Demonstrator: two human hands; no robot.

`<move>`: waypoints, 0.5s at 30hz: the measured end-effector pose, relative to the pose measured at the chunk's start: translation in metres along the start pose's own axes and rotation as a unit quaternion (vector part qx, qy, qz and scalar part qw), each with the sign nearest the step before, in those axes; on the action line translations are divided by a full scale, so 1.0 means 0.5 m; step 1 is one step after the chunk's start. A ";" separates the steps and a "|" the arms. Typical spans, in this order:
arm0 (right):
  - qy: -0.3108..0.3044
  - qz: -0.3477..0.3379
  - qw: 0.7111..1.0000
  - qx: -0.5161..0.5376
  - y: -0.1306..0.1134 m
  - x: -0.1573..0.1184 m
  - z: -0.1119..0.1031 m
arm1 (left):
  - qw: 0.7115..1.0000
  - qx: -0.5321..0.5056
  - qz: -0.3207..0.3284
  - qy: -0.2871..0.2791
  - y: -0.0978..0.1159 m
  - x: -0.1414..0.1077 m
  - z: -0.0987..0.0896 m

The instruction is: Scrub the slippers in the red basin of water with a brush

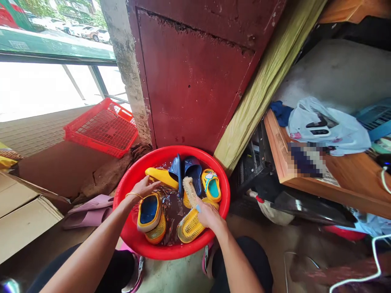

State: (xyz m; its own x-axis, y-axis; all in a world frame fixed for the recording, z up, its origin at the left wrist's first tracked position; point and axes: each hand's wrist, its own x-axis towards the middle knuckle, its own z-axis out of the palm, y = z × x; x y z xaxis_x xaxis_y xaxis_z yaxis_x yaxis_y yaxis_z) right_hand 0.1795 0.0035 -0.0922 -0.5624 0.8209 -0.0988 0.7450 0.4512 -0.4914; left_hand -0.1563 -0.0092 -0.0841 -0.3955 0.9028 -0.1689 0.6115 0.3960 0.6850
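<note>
A red plastic basin [171, 251] sits on the floor between my knees, holding murky brown water [172, 217] and several slippers. My right hand [210, 215] is shut on a scrubbing brush [190, 192], pressing it toward a yellow slipper's ridged sole [191, 224]. My left hand [143, 188], with a gold bangle, lies flat in the basin with fingers apart, next to a yellow slipper [161, 178]. Two navy slippers [192, 171] lean at the back. A yellow-and-teal slipper [211, 185] stands at the right, and a yellow-and-blue one [149, 212] lies at the left.
A maroon metal panel [189, 81] rises behind the basin, with a tilted red crate [102, 128] to its left. Cardboard [24, 215] lies at the left. A wooden desk [305, 181] with a plastic bag [326, 128] stands at the right.
</note>
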 end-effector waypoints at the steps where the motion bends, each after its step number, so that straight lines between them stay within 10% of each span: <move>1: -0.016 0.009 1.000 -0.012 -0.001 0.001 -0.008 | 0.999 0.050 0.004 -0.016 -0.009 -0.008 -0.012; 8: -0.039 0.050 0.998 -0.011 -0.028 -0.005 -0.055 | 0.966 0.234 -0.032 -0.102 -0.044 -0.092 0.011; 15: -0.027 0.034 0.998 0.036 -0.034 -0.029 -0.075 | 0.965 0.259 -0.009 -0.038 0.001 -0.105 0.002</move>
State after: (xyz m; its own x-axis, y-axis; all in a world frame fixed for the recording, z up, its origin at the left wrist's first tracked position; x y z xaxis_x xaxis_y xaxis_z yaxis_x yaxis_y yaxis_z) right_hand 0.1882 -0.0031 -0.0500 -0.5322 0.8272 -0.1801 0.7549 0.3675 -0.5432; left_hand -0.1347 -0.0564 -0.0757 -0.3694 0.8969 -0.2430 0.8732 0.4245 0.2395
